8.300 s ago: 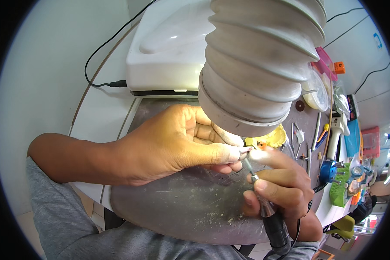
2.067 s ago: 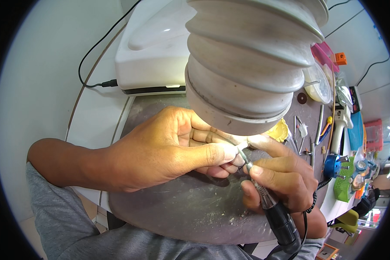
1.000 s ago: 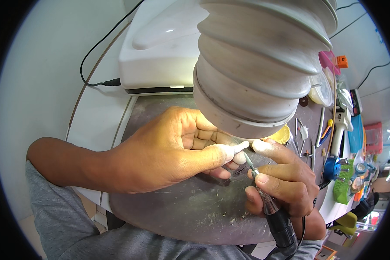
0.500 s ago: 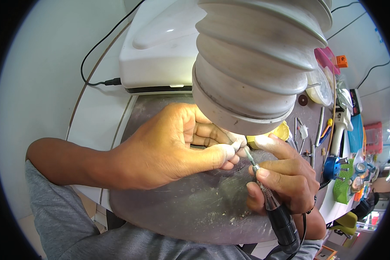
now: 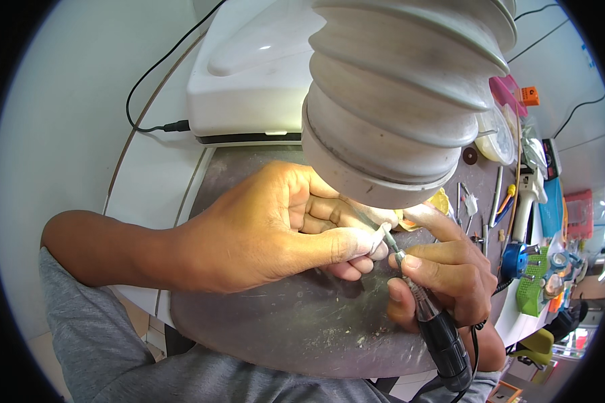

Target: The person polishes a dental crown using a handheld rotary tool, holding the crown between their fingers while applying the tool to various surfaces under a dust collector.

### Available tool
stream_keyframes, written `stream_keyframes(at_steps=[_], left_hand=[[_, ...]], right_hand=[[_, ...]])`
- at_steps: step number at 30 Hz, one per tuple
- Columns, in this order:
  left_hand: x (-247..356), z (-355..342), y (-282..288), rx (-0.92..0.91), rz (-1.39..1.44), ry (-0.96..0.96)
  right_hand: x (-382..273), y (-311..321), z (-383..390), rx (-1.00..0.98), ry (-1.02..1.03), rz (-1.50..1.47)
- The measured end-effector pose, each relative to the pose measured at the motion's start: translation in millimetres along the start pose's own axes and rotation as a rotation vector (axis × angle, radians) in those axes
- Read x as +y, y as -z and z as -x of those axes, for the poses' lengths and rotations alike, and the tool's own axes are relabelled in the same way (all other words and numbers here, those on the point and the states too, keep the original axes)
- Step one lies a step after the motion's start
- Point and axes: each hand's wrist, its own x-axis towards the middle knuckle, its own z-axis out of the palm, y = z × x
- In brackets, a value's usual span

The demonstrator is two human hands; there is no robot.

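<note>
Bending out of a grey sleeve (image 5: 94,316), my left forearm crosses from the left, below a black cord (image 5: 129,101) whose upper end is cut off by the picture's top edge. The white box (image 5: 249,111) it lies beside is cropped there too, and the hose (image 5: 396,87) hides part of its right side. My left hand (image 5: 269,232) is half curled, its thumb and fingertips pinched on a small pale piece (image 5: 380,237) just above the board (image 5: 269,329). Most of that piece is buried in the grip, and dust on my fingertips leaves its outline hard to make out. Right at its edge is the tip of the bur (image 5: 392,243); whether they touch, I cannot tell. My right hand (image 5: 447,269) is closed around the handpiece (image 5: 445,349) like a pen, index finger stretched toward my left fingertips. The handpiece and hand cover much of my right forearm. Behind that finger and the hose, only bits of a yellow thing (image 5: 440,199) show. Farther right lie tools (image 5: 499,185), then a blue stand (image 5: 515,260) and a green basket (image 5: 532,295), with clutter past them too small to sort out.

Half a second ago the piece was nearly lost among my fingertips; now a pale end pokes up by the thumb. The yellow thing showed more then, before my index finger covered it. The handpiece has shifted slightly right.
</note>
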Motion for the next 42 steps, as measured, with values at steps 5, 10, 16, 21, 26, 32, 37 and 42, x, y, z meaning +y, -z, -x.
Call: stream_keyframes(at_steps=[5,10,16,21,26,32,37,42], left_hand=[[1.8,1.0,-0.8,-0.011,0.009,0.003],[3.1,0.2,-0.1,0.003,-0.004,0.023],[3.9,1.4,-0.2,0.009,-0.006,0.024],[3.0,1.1,-1.5,0.014,0.001,0.017],[2.8,1.6,-1.4,0.026,0.015,0.020],[3.8,1.6,-1.2,0.037,0.013,0.043],[0.5,1.9,-0.7,0.046,0.015,0.013],[2.0,1.5,-1.3,0.039,0.017,0.018]], right_hand=[[4.6,-4.4,2.0,0.013,0.025,-0.038],[7.2,-5.4,1.7,0.009,0.049,-0.049],[6.4,-5.4,1.0,0.005,0.047,-0.046],[7.1,-6.0,2.2,0.023,0.051,-0.037],[3.8,-5.6,1.4,0.019,0.022,-0.034],[3.4,-4.4,-0.6,-0.012,0.016,-0.049],[6.6,-6.3,1.4,0.001,0.033,-0.045],[2.8,-5.0,1.0,0.004,0.000,-0.018]])
